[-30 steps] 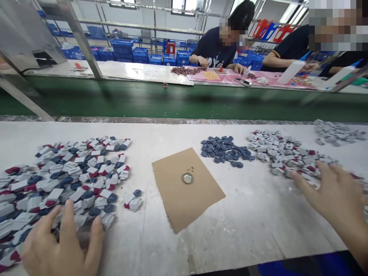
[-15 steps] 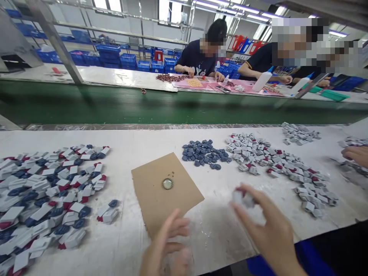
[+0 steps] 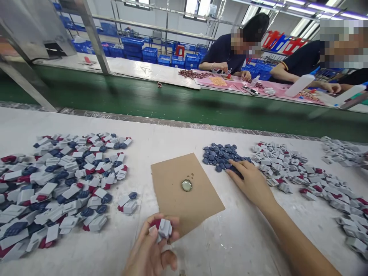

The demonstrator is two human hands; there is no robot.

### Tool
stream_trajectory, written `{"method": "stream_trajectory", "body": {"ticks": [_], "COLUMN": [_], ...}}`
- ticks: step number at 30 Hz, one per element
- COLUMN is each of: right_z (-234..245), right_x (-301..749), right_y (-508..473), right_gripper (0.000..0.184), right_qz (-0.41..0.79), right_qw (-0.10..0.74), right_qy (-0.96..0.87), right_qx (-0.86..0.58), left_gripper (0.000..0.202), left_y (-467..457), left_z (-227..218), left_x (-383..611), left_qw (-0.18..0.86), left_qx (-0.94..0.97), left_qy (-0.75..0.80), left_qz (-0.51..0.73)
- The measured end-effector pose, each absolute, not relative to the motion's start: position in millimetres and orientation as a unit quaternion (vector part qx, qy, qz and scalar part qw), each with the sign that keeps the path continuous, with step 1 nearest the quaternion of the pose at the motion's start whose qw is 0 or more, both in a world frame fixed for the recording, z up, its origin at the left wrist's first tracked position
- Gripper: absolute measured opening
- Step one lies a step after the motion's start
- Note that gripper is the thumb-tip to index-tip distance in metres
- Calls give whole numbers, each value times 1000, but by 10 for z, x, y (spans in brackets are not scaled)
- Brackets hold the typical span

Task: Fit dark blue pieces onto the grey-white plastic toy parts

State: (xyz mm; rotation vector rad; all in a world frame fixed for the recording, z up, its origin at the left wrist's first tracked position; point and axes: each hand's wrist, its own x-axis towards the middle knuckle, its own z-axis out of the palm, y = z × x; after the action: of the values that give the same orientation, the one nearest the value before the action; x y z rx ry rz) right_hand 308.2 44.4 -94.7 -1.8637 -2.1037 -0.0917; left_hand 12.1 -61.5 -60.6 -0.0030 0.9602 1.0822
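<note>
My left hand [image 3: 153, 239] is closed around a small grey plastic piece [image 3: 165, 229] with a dark red part, held over the near edge of a square of brown cardboard [image 3: 172, 203]. My right hand [image 3: 253, 184] reaches into a pile of small dark blue pieces [image 3: 217, 155]. Its thumb and forefinger are apart, with blue pieces between and under them; no piece is lifted. On the cardboard lies an upturned bottle cap [image 3: 186, 185], beside a few tiny brown bits [image 3: 191, 176].
At left spreads a large heap of grey, red and blue pieces [image 3: 69, 176], with one such piece [image 3: 128, 204] lying apart. Grey-and-red pieces [image 3: 283, 161] cover the right side. Across a green strip [image 3: 129, 96], people work at another table.
The grey and red piece has passed from my right hand to my left. My right hand has moved forward to the blue pile. The whole view has shifted rightward.
</note>
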Motion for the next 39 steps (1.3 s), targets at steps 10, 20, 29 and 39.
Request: {"method": "stream_trajectory", "body": {"ticks": [10, 20, 29, 39], "right_z": [-749, -558, -592, -606], "right_x": [3028, 2546, 2232, 2171], "right_y": [240, 140, 88, 16], "right_gripper": [19, 32, 28, 31], "right_qz": [-73, 298, 449, 459], "right_qw": [265, 372, 357, 370], "right_qy": [-691, -561, -543, -504], "right_qx": [-668, -677, -614, -631], "left_gripper": [38, 37, 36, 30], "left_y": [-612, -632, -701, -756], "left_z": [-546, -467, -583, -493], "left_x": [200, 148, 127, 106], "left_qw": [744, 737, 691, 719], "left_qx": [-76, -96, -38, -9], "left_qy": [456, 456, 474, 427], "left_qz": [483, 490, 544, 549]}}
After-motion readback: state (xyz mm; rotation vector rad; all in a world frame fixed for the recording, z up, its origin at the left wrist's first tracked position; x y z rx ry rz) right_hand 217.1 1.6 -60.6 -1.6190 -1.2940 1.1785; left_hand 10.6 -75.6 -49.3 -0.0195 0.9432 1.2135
